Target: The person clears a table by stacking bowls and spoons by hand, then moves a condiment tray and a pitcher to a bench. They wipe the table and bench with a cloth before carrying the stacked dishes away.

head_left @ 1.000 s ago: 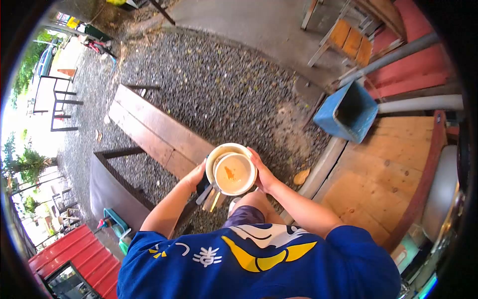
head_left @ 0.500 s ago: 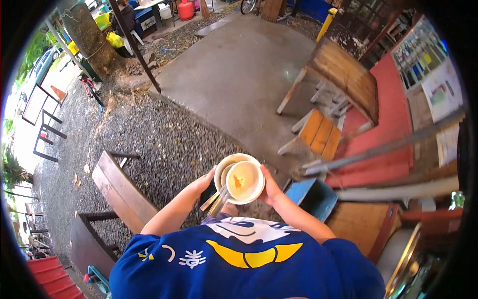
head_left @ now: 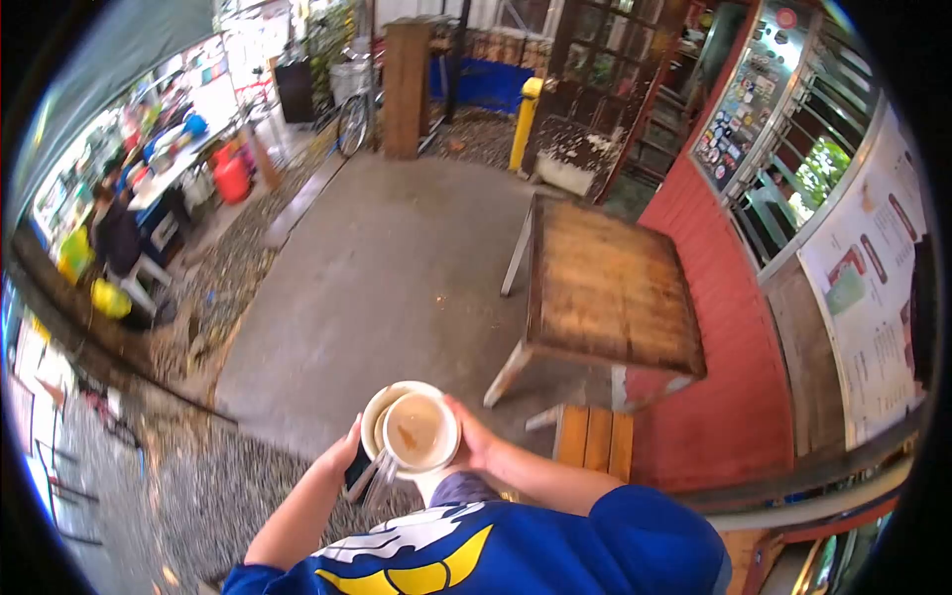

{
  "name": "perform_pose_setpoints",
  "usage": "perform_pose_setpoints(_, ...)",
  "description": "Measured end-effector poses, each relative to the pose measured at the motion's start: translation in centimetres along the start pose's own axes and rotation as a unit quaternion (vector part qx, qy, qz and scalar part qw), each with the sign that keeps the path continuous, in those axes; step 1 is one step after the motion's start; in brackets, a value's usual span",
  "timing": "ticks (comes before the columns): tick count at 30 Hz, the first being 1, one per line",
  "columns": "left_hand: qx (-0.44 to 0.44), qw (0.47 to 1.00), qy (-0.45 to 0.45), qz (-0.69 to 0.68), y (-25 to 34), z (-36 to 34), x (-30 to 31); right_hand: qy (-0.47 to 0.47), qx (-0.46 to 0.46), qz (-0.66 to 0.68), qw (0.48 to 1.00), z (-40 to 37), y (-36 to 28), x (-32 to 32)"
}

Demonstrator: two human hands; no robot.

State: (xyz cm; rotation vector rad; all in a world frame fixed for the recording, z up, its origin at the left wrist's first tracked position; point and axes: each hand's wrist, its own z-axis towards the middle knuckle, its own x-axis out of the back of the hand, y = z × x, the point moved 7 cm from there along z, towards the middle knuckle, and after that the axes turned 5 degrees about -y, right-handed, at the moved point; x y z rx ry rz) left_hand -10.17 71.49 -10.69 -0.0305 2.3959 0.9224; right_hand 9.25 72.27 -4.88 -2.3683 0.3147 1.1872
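Two stacked white bowls [head_left: 420, 424] are held in front of my body. The smaller upper one contains some pale liquid with an orange-brown scrap in it. My left hand [head_left: 343, 448] grips the left side of the stack, and my right hand [head_left: 472, 436] wraps round its right side. Metal cutlery handles [head_left: 373, 480] stick out at the lower left of the bowls, near my left hand; their other ends are hidden. The undersides of the bowls cannot be seen.
A wooden table [head_left: 615, 288] stands ahead on the right, with a slatted stool [head_left: 593, 442] at its near side. Beyond is a concrete slab [head_left: 367, 268], bordered by gravel [head_left: 238, 486]. A yellow post [head_left: 526, 124] and red wall [head_left: 714, 327] lie further right. Someone sits [head_left: 117, 238] far left.
My view has tilted up and shifted forward, with the wooden table now nearer and the benches at the left mostly out of sight. Both hands still hold the stacked bowls.
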Motion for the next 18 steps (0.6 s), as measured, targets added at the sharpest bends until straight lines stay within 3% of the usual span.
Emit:
perform_pose_setpoints(1, 0.006, 0.999, 0.038, -0.007, 5.1, 0.1, -1.6, -0.007, 0.028, -0.015, 0.999, 1.4, -4.0, -2.0)
perform_pose_setpoints(3, -0.066, 0.997, 0.031, 0.04, 13.8, 3.5, -1.0, -0.017, 0.05, -0.024, 0.998, 5.2, -11.1, -4.2)
perform_pose_setpoints(8, 0.015, 1.0, 0.003, -0.001, 29.3, 14.5, 4.2, 0.003, 0.069, -0.002, 0.998, 12.7, -28.0, -8.1)
perform_pose_setpoints(10, 0.071, 0.995, 0.056, 0.045, 37.3, 15.6, 1.7, 0.005, 0.063, -0.009, 0.998, 15.4, -34.4, -7.8)
perform_pose_setpoints(13, 0.084, 0.996, 0.004, 0.028, 48.1, 21.1, -1.5, 0.019, 0.095, -0.049, 0.994, 17.8, -45.3, -8.9)
perform_pose_setpoints(17, 0.06, 0.992, -0.02, 0.109, 60.6, 31.7, -3.3, 0.026, 0.149, -0.036, 0.988, 21.0, -59.1, -8.4)
perform_pose_setpoints(18, 0.1, 0.981, -0.04, 0.163, 63.0, 35.7, -2.2, 0.021, 0.154, -0.024, 0.988, 22.0, -62.4, -8.1)
